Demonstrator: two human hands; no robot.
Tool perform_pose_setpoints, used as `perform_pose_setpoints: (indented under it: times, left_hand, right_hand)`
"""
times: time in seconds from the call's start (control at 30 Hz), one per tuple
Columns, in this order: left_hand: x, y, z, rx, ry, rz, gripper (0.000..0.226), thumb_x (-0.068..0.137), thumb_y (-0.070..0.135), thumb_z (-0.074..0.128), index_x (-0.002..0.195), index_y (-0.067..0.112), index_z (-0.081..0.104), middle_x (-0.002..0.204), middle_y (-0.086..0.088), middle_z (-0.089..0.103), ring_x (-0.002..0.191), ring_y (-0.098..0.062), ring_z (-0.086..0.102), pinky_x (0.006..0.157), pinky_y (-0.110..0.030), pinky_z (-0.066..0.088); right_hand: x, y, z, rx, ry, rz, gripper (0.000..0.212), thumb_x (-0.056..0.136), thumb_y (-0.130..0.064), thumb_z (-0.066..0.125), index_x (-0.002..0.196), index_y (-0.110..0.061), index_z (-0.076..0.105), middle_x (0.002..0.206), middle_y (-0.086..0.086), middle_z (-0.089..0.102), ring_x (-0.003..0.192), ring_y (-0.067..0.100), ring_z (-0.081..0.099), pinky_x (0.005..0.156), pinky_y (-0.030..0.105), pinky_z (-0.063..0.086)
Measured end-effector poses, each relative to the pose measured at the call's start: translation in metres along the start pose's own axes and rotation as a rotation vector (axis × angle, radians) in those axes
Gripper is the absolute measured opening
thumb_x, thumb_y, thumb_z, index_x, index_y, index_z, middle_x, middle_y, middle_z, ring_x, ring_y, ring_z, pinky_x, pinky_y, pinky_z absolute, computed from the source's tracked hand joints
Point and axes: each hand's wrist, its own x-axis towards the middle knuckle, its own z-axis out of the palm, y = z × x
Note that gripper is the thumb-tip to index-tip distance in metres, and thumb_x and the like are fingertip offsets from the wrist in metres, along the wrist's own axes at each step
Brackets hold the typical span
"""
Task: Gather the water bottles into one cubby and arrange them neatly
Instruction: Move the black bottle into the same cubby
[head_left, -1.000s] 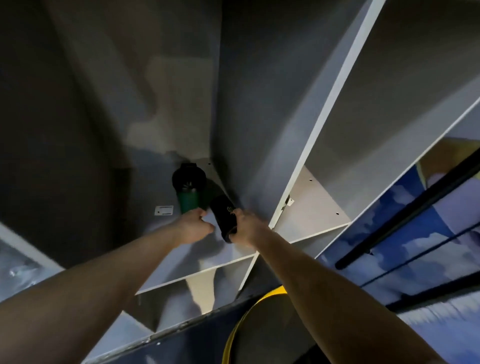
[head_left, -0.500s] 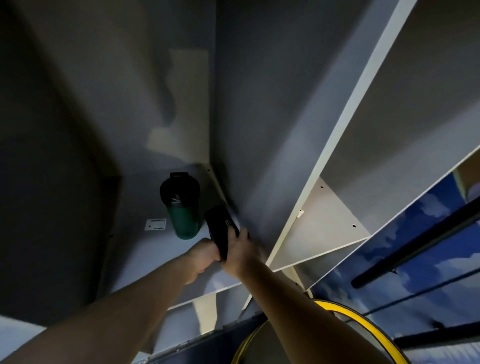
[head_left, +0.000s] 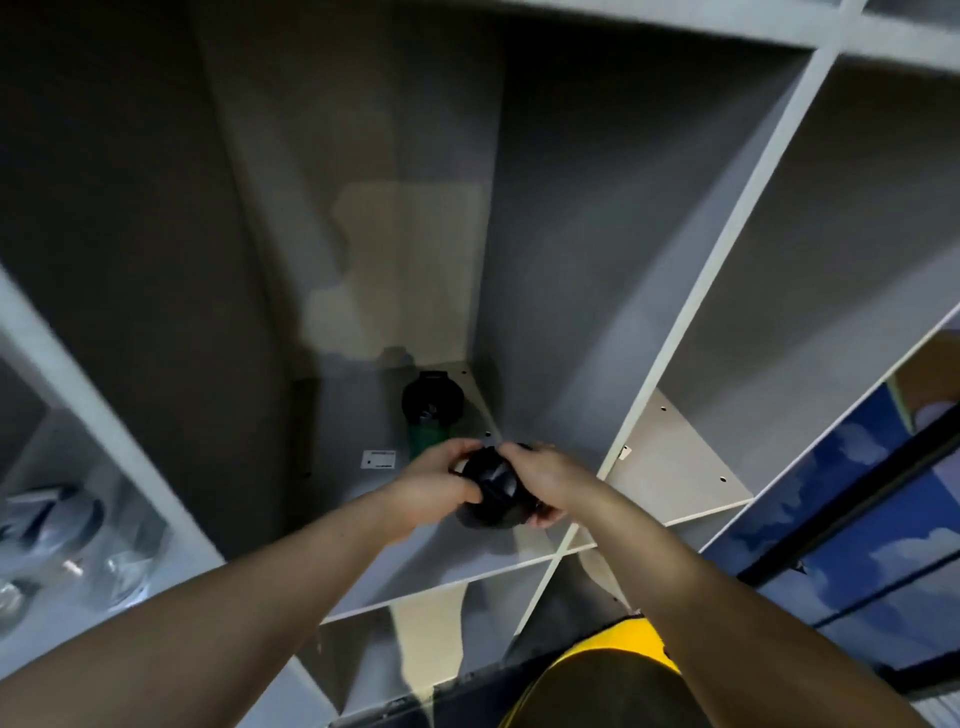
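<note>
The black bottle (head_left: 491, 480) sits gripped between left hand (head_left: 435, 488) and right hand (head_left: 545, 475), likely to stand it upright beside the green bottle (head_left: 431, 410) in the cubby (head_left: 441, 551).

We have a single view, from a wide-angle camera worn on the person's head, looking forward and steeply down into a tall grey cubby (head_left: 395, 270) from close range. Both forearms stretch away from us toward its floor. The lens bends the shelf dividers (head_left: 727, 249) near the edges. No second view shares this scene.
</note>
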Motion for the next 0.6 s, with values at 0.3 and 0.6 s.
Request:
perform_pose_setpoints:
  times: [0.3,0.6]
  left_hand:
    - [-0.144,0.012,-0.068,0.249,-0.199,0.232,0.081,0.063,0.003,0.086,0.133,0.020,0.049,0.109,0.011,0.066,0.097,0.001,0.062,0.086,-0.007,0.049]
    - [-0.300,-0.016,-0.190,0.511,-0.045,0.371,0.075,0.049,0.051,0.085,0.118,0.041,0.058,0.105,0.019,0.070,0.098,0.002,0.066,0.091,-0.032,0.056]
  right_hand:
    - [-0.150,-0.069,0.040,-0.192,-0.054,-0.012,0.079,0.089,-0.077,0.029,0.106,-0.007,0.060,0.066,0.018,0.064,0.046,0.022,0.061,0.049,0.027,0.053]
    - [-0.282,-0.146,0.146,-0.211,-0.035,-0.174,0.091,0.085,-0.083,0.024,0.092,-0.003,0.068,0.064,0.015,0.067,0.049,0.023,0.062,0.053,0.028,0.053]
